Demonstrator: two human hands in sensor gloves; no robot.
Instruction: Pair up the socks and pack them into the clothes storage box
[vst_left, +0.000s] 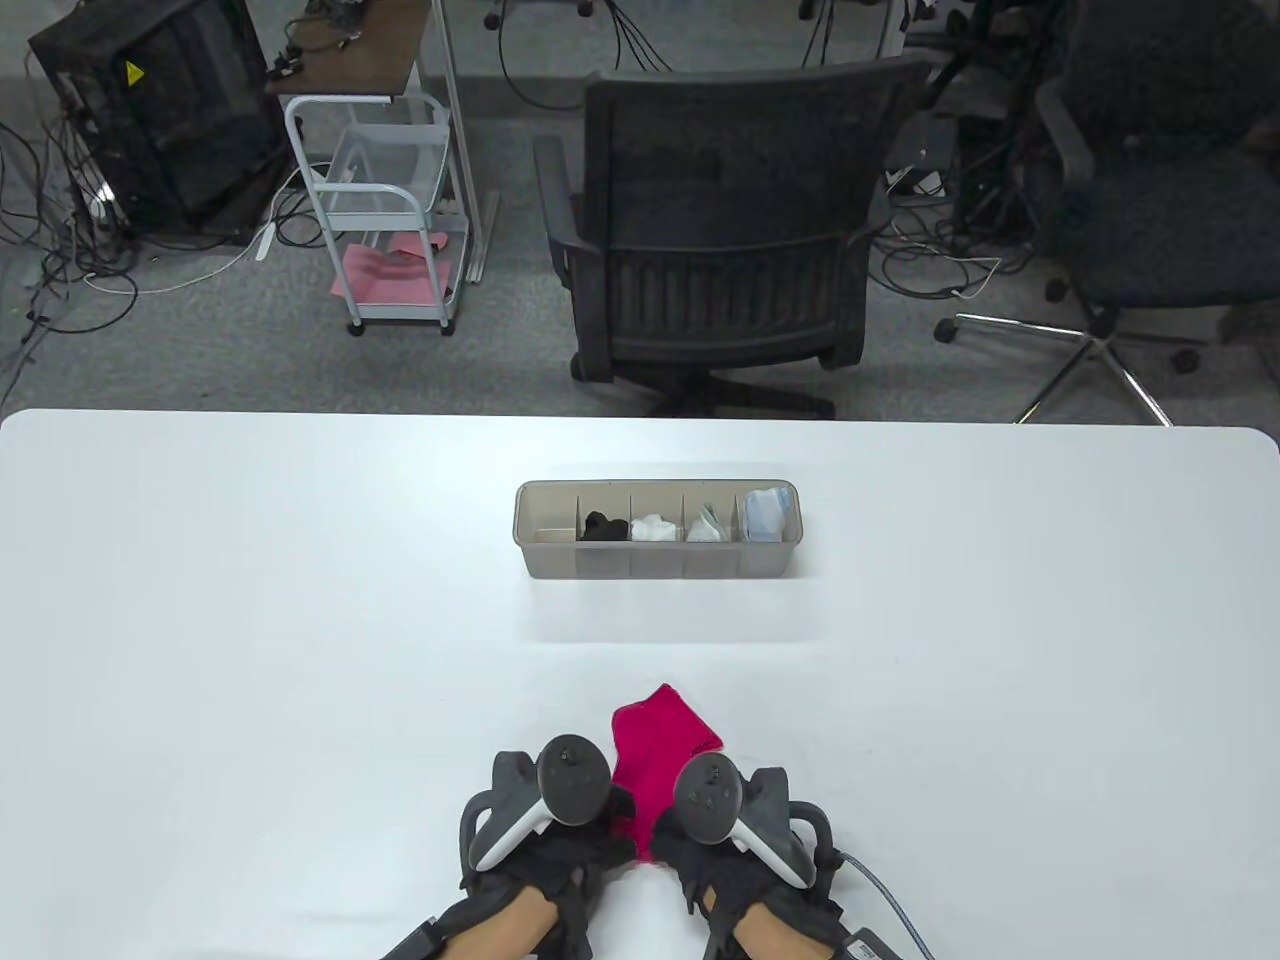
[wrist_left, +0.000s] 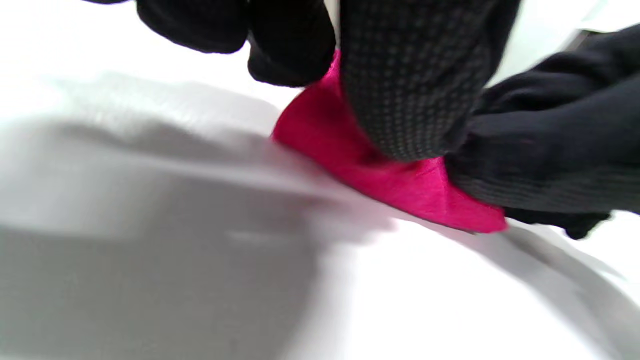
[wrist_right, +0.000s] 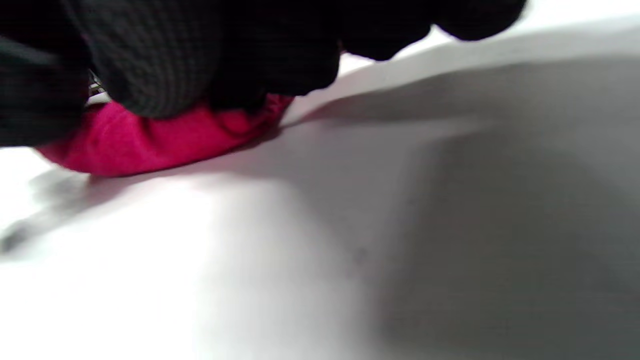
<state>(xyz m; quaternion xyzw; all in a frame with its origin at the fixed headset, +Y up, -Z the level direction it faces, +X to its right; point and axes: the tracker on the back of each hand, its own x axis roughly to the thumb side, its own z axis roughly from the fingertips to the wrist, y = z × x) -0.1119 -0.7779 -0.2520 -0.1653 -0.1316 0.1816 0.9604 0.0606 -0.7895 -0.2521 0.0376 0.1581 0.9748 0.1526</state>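
Table view, hands: left hand (vst_left: 545, 845) and right hand (vst_left: 735, 850) side by side at near edge, trackers on backs; fingers of both on near end of pink sock (vst_left: 660, 745); curl of fingers hidden under trackers
Table view, sock: flat on white table (vst_left: 250, 600), between the hands, far end pointing toward storage box (vst_left: 658, 565); well apart from box
Table view, box: five compartments; leftmost bare; then black, white, grey-white, pale blue socks
Left wrist view: fingers (wrist_left: 405, 85) curled onto pink sock (wrist_left: 400, 185), pinching fabric against table; other glove touching at right
Right wrist view: fingers (wrist_right: 165, 60) bent down on bunched pink sock (wrist_right: 150, 140), gripping it; picture blurred
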